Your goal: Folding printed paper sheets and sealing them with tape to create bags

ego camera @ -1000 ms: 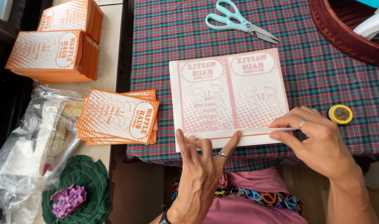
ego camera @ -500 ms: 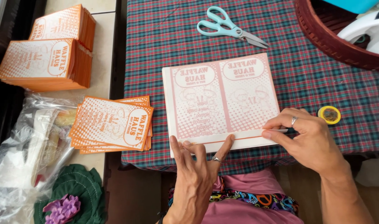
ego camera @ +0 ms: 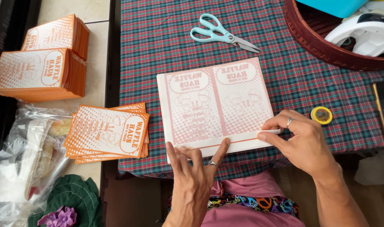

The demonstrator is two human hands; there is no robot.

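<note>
Pale pink printed paper sheet lying flat on plaid cloth; orange-white printed bags sitting left: two tall stacks, one fanned pile; clear plastic bag lying bottom left.

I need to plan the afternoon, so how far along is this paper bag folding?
Done: two stacks of finished orange bags on the tiled surface, and a smaller loose pile beside the table edge. In hand: one pale printed sheet lies flat on the plaid cloth; the left hand presses its bottom flap while the right hand pinches the flap's right end. Left: this sheet's remaining folds. No unfolded stock is visible.
</note>
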